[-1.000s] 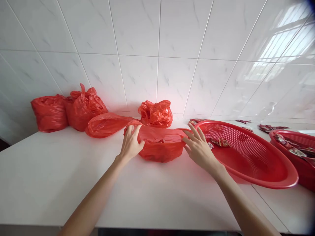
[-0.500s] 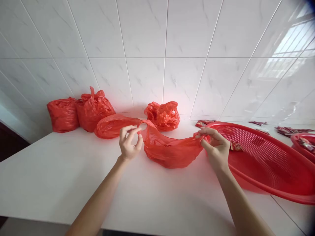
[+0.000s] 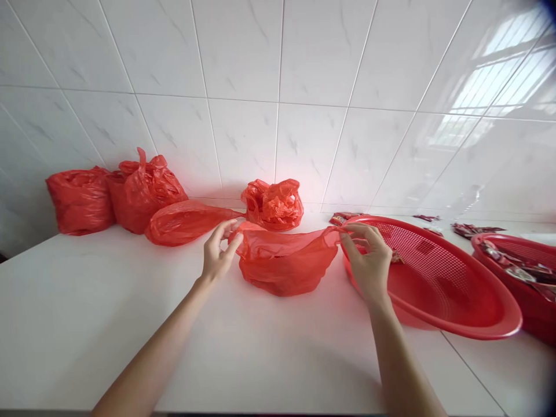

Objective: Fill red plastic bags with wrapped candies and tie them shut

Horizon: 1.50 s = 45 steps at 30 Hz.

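Note:
A red plastic bag (image 3: pixel 282 269) rests on the white tabletop in front of me, its mouth stretched sideways between both hands. My left hand (image 3: pixel 218 252) pinches the bag's left upper edge between thumb and fingers. On the other side, my right hand (image 3: pixel 368 255) grips the bag's right upper corner, close to the rim of a red perforated basket (image 3: pixel 434 278). Something darker sits low inside the bag, too veiled by the plastic to name. Just behind the left hand lies a flat, loose red bag (image 3: pixel 186 222).
Against the tiled wall stand two filled red bags, a left one (image 3: pixel 80 200) and a knotted one (image 3: pixel 145 191). A crumpled red bag (image 3: pixel 275 202) sits at the back middle. Small packets (image 3: pixel 471 230) lie behind the baskets; a second red basket (image 3: pixel 486 255) at right holds wrapped packets.
The view has turned to the right, showing more of the second basket. The left hand has shifted its pinch from the handle loop area to the bag's edge, and the mouth is spread.

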Motion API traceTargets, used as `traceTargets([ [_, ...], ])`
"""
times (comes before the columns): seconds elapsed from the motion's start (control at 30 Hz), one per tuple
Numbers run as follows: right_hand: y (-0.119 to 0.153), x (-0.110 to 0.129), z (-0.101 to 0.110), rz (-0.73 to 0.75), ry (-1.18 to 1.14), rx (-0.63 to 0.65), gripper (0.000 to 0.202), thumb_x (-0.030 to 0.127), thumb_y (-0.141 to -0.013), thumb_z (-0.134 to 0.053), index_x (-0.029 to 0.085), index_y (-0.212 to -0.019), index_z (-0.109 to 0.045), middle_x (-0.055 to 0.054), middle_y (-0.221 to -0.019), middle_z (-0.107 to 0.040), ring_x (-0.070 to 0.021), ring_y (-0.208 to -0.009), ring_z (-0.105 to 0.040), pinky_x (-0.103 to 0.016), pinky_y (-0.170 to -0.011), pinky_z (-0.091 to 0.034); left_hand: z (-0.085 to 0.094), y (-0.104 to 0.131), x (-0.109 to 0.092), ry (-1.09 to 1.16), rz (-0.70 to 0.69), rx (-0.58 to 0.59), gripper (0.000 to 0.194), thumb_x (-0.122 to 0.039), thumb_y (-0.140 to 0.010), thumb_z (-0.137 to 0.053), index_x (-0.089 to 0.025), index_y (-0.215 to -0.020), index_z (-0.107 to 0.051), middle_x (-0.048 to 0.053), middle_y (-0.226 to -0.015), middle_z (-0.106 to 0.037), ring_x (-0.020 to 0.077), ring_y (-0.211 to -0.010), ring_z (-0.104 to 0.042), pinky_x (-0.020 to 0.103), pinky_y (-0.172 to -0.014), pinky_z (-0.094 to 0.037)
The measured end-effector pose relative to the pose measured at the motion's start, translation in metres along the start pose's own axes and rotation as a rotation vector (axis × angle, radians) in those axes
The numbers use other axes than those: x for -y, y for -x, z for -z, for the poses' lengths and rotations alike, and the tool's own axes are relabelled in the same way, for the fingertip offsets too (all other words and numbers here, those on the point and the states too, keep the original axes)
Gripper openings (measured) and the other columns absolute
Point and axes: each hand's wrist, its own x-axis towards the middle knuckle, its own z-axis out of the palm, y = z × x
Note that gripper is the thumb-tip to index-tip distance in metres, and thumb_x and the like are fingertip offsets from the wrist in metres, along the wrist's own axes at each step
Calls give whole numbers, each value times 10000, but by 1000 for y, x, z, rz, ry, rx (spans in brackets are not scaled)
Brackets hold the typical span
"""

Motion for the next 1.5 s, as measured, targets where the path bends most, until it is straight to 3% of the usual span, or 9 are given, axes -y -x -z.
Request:
traceTargets([
  [0.1,-2,2,3,-6,-14,21,131,319,-893,-661,222,-956,-722,-50,-953,-701,-191,-816,-671,-361,-744,-563,-2,-1,-8,40,-8,20,218,-393,-866,-651,-177,-889,-675,37,-917,-679,195,-916,-628,307,-861,-478],
  [0.23,-5,7,5,-37,-161,41,164,334,-902,-654,215,-997,-718,-59,-946,-722,-209,-840,-701,-387,-795,-571,-6,-6,-33,160,-12,91,262,-362,-868,-649,-167,-694,-629,5,-720,-610,161,-748,-582,287,-754,-469],
  [0.5,2,25,-6,-21,-195,100,135,310,-913,-645,220,-969,-729,-48,-931,-744,-200,-869,-699,-343,-784,-561,-24,-11,-118,320,-2,415,172,-329,-852,-689,-166,-904,-712,54,-903,-707,202,-907,-655,327,-855,-504],
  [0.63,8,34,-11,14,-186,131,113,281,-921,-631,227,-950,-727,-32,-903,-746,-184,-841,-694,-320,-765,-557,-51,5,-143,307,29,619,358,-325,-780,-771,-183,-1092,-668,78,-1073,-710,224,-981,-674,353,-902,-517],
  [0.83,11,41,-8,-41,-312,126,130,305,-916,-646,227,-984,-726,-45,-939,-738,-192,-876,-698,-326,-788,-565,-83,15,-150,436,45,555,189,-323,-852,-697,-187,-977,-655,33,-946,-692,188,-914,-667,316,-846,-535],
  [0.97,9,39,-1,-131,-405,173,174,342,-886,-688,228,-1012,-727,-51,-985,-726,-192,-884,-686,-320,-784,-558,-80,2,-151,481,71,454,186,-325,-847,-715,-176,-947,-667,11,-864,-668,160,-857,-645,288,-828,-524],
  [1.13,8,32,4,-222,-484,397,161,369,-836,-740,212,-873,-738,-32,-804,-697,-184,-741,-638,-321,-701,-532,-70,-7,-147,519,141,533,264,-334,-802,-765,-170,-992,-684,20,-863,-659,170,-861,-642,294,-808,-521],
  [1.33,6,33,5,-235,-575,166,170,376,-894,-665,224,-823,-636,6,-706,-588,-139,-642,-553,-299,-673,-500,-63,-11,-139,580,217,479,283,-321,-771,-799,-183,-1002,-711,0,-807,-653,145,-789,-626,311,-840,-513],
  [1.5,11,39,1,-114,-414,196,190,374,-855,-717,236,-980,-674,-57,-1015,-685,-215,-997,-631,-376,-922,-497,-59,-12,-143,572,194,496,252,-311,-784,-791,-188,-990,-715,8,-831,-667,160,-847,-641,317,-877,-508],
])
